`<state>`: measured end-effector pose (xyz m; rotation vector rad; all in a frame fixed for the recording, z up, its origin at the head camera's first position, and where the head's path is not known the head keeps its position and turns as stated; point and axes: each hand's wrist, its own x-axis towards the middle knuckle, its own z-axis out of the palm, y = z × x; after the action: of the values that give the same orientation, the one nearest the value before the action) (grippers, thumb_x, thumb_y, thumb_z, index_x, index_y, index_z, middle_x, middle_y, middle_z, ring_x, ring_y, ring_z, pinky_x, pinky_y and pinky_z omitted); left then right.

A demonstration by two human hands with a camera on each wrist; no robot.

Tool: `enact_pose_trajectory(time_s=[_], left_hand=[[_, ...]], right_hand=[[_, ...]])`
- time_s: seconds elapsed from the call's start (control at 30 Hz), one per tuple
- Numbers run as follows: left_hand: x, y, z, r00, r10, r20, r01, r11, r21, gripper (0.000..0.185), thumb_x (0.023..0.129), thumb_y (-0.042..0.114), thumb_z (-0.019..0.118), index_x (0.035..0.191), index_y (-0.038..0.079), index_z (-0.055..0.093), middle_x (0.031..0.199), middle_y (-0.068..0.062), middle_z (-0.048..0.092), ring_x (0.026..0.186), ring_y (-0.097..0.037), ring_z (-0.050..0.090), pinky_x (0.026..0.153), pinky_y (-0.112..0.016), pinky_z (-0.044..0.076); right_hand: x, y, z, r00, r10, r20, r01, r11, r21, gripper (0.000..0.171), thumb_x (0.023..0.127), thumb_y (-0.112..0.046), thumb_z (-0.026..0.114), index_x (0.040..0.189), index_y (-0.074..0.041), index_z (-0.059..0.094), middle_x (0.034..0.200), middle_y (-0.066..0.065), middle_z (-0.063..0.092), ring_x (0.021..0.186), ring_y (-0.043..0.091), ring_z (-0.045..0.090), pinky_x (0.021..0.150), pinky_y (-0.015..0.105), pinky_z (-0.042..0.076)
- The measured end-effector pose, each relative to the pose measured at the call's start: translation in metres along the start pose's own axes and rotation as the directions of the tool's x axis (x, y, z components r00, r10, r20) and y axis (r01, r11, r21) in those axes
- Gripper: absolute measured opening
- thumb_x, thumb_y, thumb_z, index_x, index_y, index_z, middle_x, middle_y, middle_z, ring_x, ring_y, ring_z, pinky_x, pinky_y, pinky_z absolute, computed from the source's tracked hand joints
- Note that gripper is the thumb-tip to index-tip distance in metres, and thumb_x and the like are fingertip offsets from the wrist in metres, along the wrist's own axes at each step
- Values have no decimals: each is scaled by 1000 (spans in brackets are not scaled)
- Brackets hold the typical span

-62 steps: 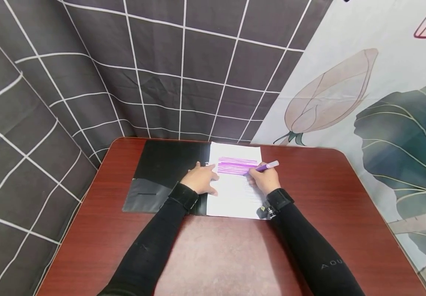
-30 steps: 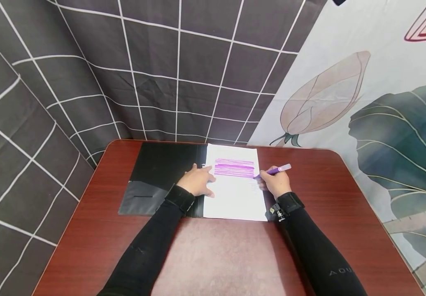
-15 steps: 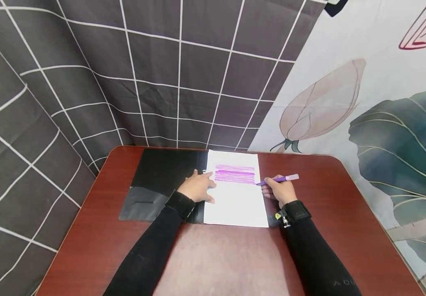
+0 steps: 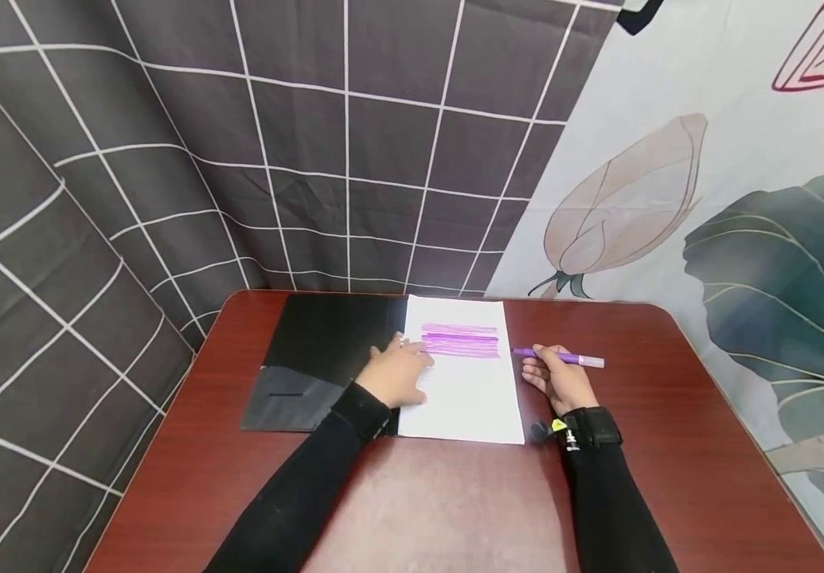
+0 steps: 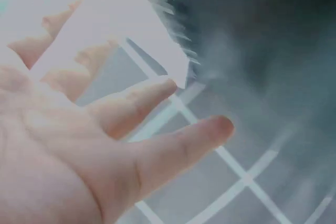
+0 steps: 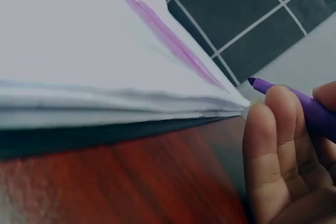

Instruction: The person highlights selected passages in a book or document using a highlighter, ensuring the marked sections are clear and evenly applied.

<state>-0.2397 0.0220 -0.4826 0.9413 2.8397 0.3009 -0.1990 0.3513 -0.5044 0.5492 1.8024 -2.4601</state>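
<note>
Reddish wooden surface [image 4: 419, 509], checked curtain behind. Near far edge: open black folder [image 4: 311, 358] with paper [image 4: 465, 398], purple stripes across top part only, rest unmarked. Left hand [image 4: 399, 374] flat on paper, fingers straight. Right hand [image 4: 562, 382], fingers curled round purple marker [image 4: 562, 358], just off paper's right edge.

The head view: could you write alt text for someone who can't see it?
A right hand holds a purple marker just off the right edge of a white page streaked with purple lines, while the left hand rests on the page's left side. The page lies in an open black folder on a reddish table.
</note>
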Motion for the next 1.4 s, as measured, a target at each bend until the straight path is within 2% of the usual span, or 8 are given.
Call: enact_pose_trajectory(time_s=[0.23, 0.4, 0.6, 0.93, 1.07, 1.2, 1.27, 1.4], left_hand=[[-22, 68, 18, 984, 176, -25, -169, 970, 177, 71, 89, 69, 90, 142, 24, 75, 138, 0, 78, 118, -26, 75, 85, -44, 68], [-29, 84, 35, 970, 226, -85, -194, 939, 285, 30, 100, 50, 86, 117, 26, 80, 110, 5, 80, 98, -16, 76, 73, -32, 65], [-29, 78, 42, 941, 300, -159, -229, 907, 354, 12, 105, 16, 74, 95, 21, 78, 84, 4, 78, 77, -13, 75, 62, -29, 60], [-38, 60, 22, 891, 186, -415, -132, 979, 156, 22, 102, 10, 73, 83, 14, 62, 61, 4, 55, 52, -14, 55, 48, -30, 45], [-54, 47, 13, 806, 134, -577, -83, 990, 115, 24, 97, 4, 80, 111, 5, 60, 63, 1, 52, 50, -15, 58, 47, -28, 45], [-75, 36, 8, 731, 71, -679, -36, 997, 65, 84, 91, -1, 86, 159, 4, 37, 63, -2, 54, 47, -11, 49, 47, -23, 41], [-86, 30, 7, 726, 45, -686, -7, 998, 58, 97, 90, -1, 88, 169, 11, 32, 62, -1, 53, 48, -8, 40, 47, -20, 34], [-102, 16, 4, 729, 25, -684, 81, 989, 123, 63, 93, 2, 88, 151, 11, 65, 60, -3, 56, 48, -12, 48, 45, -23, 38]], right_hand=[[0, 3, -1, 997, -71, -16, 72, 996, 55, 20, 118, -16, 62, 99, -15, 69, 83, 0, 80, 72, 10, 77, 75, 24, 69], [2, 8, -7, 998, -55, -7, 55, 990, 130, 19, 119, -19, 61, 101, -16, 69, 83, 0, 79, 74, 10, 76, 76, 23, 69], [3, 10, -11, 999, -29, 15, 26, 984, 179, 18, 119, -21, 60, 103, -17, 69, 85, 0, 78, 76, 11, 75, 78, 23, 68], [4, 10, -13, 998, -54, 44, 44, 979, 198, 19, 119, -21, 61, 104, -18, 71, 87, -1, 79, 79, 11, 77, 81, 24, 68], [4, 15, -8, 983, -72, 169, 31, 971, 237, 22, 122, -21, 54, 108, -19, 71, 95, -1, 81, 91, 11, 81, 90, 29, 70], [4, 24, 1, 942, -128, 311, 39, 960, 277, 21, 123, -20, 49, 115, -18, 67, 103, 0, 83, 106, 13, 83, 100, 37, 70], [5, 27, 6, 921, -148, 361, 51, 963, 265, 19, 123, -20, 49, 117, -18, 66, 107, 0, 84, 111, 13, 83, 104, 40, 69], [6, 31, 14, 903, -150, 403, 68, 975, 210, 17, 122, -20, 51, 119, -16, 67, 112, -1, 84, 117, 13, 82, 108, 40, 66]])
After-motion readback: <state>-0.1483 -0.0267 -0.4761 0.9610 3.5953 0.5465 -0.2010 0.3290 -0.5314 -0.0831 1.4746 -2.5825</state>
